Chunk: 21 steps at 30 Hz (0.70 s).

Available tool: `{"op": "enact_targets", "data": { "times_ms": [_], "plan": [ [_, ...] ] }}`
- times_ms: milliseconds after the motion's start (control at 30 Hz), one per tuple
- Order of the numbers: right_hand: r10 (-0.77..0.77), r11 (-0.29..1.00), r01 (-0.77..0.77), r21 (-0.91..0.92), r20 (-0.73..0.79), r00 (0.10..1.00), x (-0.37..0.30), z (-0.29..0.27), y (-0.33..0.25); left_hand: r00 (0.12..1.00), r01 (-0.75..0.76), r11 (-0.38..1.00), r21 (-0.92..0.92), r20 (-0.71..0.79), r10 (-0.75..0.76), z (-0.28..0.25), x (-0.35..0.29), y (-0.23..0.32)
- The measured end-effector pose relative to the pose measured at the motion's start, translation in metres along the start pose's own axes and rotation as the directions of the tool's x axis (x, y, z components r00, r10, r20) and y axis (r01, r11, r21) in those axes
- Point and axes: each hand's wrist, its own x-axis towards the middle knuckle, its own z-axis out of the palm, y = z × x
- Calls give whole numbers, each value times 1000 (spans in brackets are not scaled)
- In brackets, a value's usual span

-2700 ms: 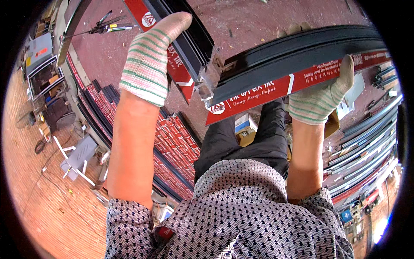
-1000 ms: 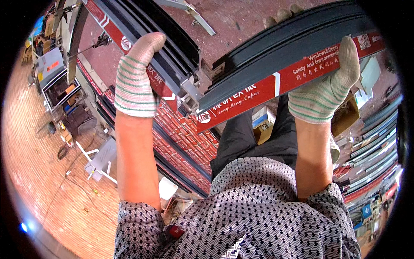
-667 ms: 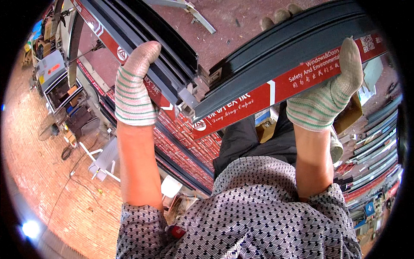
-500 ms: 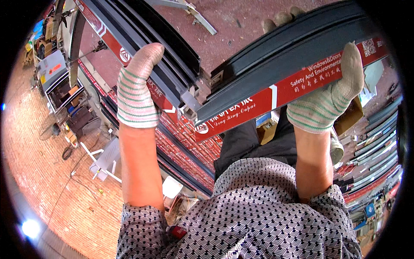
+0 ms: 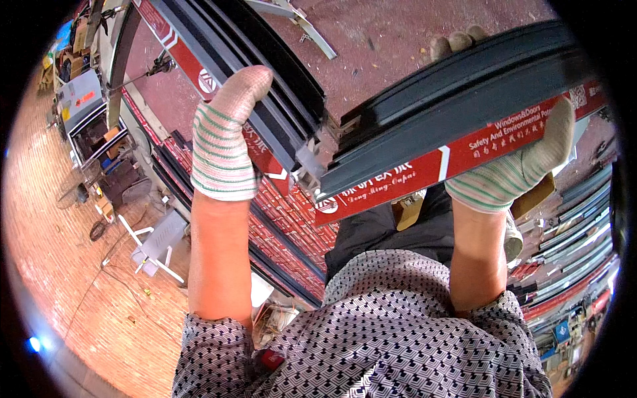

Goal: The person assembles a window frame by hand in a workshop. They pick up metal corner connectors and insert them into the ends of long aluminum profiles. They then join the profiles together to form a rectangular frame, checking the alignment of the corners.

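Observation:
My left hand (image 5: 225, 142), in a white glove with green stripes, is closed round a dark grey aluminium profile (image 5: 269, 89) with a red film strip along its side. In a matching glove, my right hand (image 5: 497, 176) grips a second dark profile (image 5: 458, 109), its thumb over the red film and fingertips showing past the far edge. The two pieces meet at an angle in front of me. At their near ends a small metal corner piece (image 5: 308, 159) sits between them; how deep it goes into each profile is hidden.
Below left lies a stack of red-filmed profiles (image 5: 292, 222). More dark bars (image 5: 577, 222) lie at the right. A grey machine (image 5: 81, 99) stands at the far left, near a grey and white stand (image 5: 159, 242). A metal bar (image 5: 312, 33) lies on the floor ahead.
Both hands and the joined profiles have shifted a little to the right and slightly down in the picture. Each hand keeps its hold.

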Motion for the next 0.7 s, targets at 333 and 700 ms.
{"op": "enact_targets", "data": {
  "times_ms": [333, 700],
  "plan": [
    [250, 633, -454, 627, 389, 887, 12, 45, 20, 998, -26, 996, -85, -61, 20, 26, -16, 9],
    [64, 509, -562, 652, 622, 780, 39, 17, 50, 993, 79, 990, -115, -83, -89, 23, -10, -3]
  ]
}}
